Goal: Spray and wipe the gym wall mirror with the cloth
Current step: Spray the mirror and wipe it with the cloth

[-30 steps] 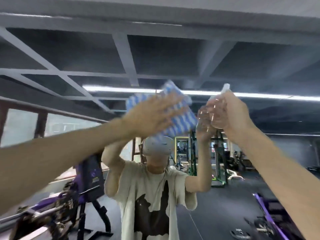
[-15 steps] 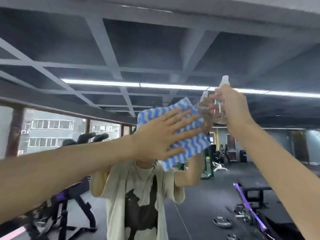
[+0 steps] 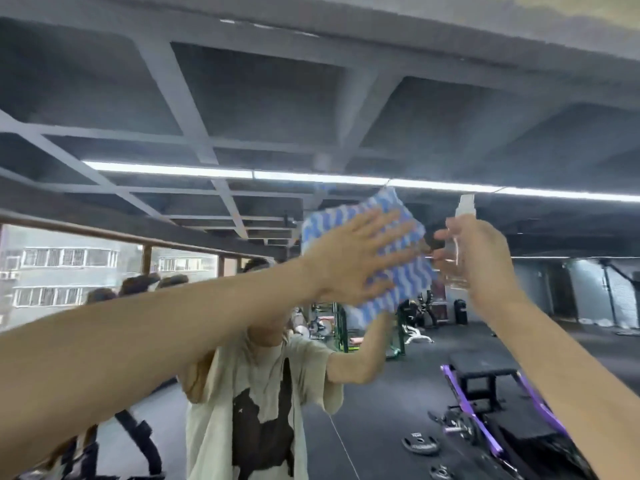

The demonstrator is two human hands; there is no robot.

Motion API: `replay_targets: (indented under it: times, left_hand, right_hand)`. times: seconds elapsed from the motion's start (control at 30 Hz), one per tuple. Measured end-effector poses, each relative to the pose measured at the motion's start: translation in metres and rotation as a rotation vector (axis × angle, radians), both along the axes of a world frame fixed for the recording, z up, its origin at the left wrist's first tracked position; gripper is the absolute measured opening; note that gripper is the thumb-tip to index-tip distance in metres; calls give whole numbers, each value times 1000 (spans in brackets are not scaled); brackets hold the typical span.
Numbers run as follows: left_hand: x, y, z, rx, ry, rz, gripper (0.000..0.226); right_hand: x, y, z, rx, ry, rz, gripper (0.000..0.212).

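Observation:
The wall mirror [image 3: 450, 126] fills the view, showing a reflected gym ceiling, floor and a person in a pale T-shirt. A blue-and-white wavy-striped cloth [image 3: 408, 271] lies flat against the glass, high up at the centre right. My left hand [image 3: 349, 258] presses it there with straight, spread fingers. Just right of the cloth, my right hand [image 3: 481, 258] grips a clear spray bottle [image 3: 462, 216] upright, its white nozzle sticking up above my fingers. Most of the bottle's body is hidden by my hand.
All else is reflection: a black bench with purple frame [image 3: 485, 379] and weight plates [image 3: 420, 445] at lower right, gym machines [image 3: 332, 327] in the distance, windows [image 3: 69, 271] at the left, a long ceiling light strip [image 3: 173, 169].
My left hand has slid the cloth to the right and slightly up across the mirror, closer to the bottle. The view has shifted so the reflected person sits further left.

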State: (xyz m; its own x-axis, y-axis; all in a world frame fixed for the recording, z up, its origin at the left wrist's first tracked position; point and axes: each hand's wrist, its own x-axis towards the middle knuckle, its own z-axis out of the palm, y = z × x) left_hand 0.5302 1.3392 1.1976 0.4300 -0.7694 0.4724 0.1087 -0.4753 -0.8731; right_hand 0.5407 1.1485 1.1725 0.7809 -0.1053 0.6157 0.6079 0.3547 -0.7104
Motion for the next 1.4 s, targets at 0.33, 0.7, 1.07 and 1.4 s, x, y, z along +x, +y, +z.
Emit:
replay_targets:
  times: [0.33, 0.7, 1.07, 1.4]
  left_hand:
    - [-36, 34, 126, -570, -358, 65, 63]
    - [-33, 36, -8, -221, -151, 51, 66]
    - [-122, 131, -48, -431, -302, 181, 61]
    - [-218, 268, -49, -902, -613, 225, 69]
  right_hand:
    - [16, -17, -25, -83, -28, -73, 10]
    - [-5, 14, -11, -91, -87, -10, 12]
    - [-61, 109, -3, -56, -116, 253, 15]
    - [-112, 210, 24, -150, -265, 392, 17]
